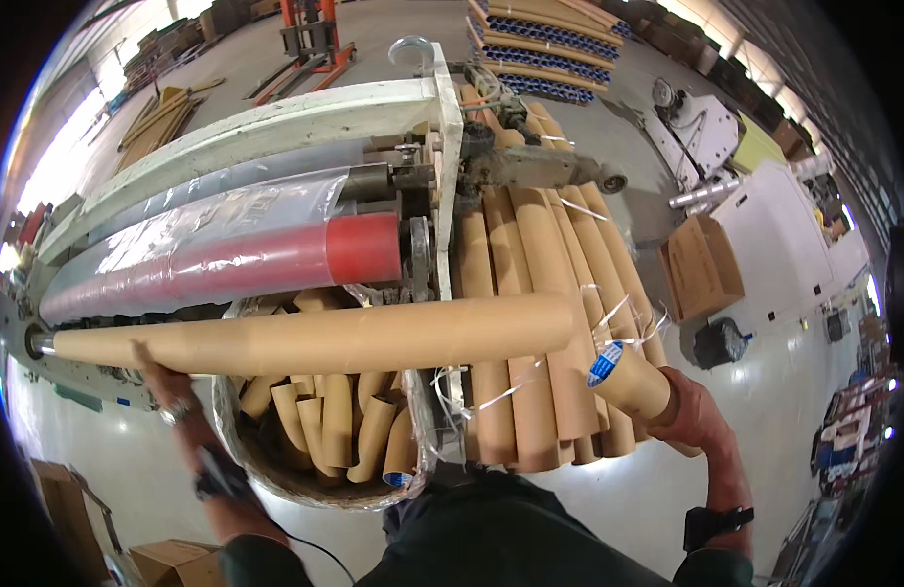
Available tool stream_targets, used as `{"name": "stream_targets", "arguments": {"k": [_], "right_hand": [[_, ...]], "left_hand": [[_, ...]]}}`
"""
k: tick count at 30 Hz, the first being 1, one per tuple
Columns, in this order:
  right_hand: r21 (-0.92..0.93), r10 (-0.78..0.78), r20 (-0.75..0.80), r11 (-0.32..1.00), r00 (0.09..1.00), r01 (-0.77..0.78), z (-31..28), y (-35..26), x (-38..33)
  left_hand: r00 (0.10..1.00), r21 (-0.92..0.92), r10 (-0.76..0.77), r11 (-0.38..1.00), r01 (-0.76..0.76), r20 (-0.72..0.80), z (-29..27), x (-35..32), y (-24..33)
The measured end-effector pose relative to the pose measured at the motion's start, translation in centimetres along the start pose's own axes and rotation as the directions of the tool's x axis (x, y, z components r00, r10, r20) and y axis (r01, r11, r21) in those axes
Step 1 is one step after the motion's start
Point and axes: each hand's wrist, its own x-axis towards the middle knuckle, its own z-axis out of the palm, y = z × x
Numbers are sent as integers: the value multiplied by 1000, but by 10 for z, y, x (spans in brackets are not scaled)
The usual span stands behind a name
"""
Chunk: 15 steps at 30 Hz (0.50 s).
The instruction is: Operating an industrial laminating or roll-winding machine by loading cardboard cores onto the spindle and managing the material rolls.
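Observation:
A long brown cardboard tube [315, 338] lies crosswise before me, its left end on a metal shaft [43, 343] of the machine. Under its left part, my left hand [163, 380] grips it from the near side, with some fingers hidden behind it. At the right, my right hand [692, 409] is closed around a short cardboard tube [636, 389] with a blue-printed inside, tilted toward the long tube's right end. Beneath that end, several long cardboard tubes [530, 264] lie in a pile, with loose white straps [501, 396] on them.
A plastic-lined bin [305, 497] of short tube pieces stands below the long tube. Beyond it is a machine with a red roller [364, 247] and white frame [247, 122]. An open carton [701, 269] and black bundle [723, 342] sit on the floor at right.

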Motion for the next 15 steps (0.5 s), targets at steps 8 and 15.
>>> {"name": "stream_targets", "arguments": {"k": [8,15], "right_hand": [[-92,-265,51,959,963,269,5,-58,87],[-223,-529,131,808,838,545,36,-170,152]], "left_hand": [[997,-236,74,969,-71,4,9,-9,-8],[997,-80,51,995,-56,-63,-62,77,52]]}}
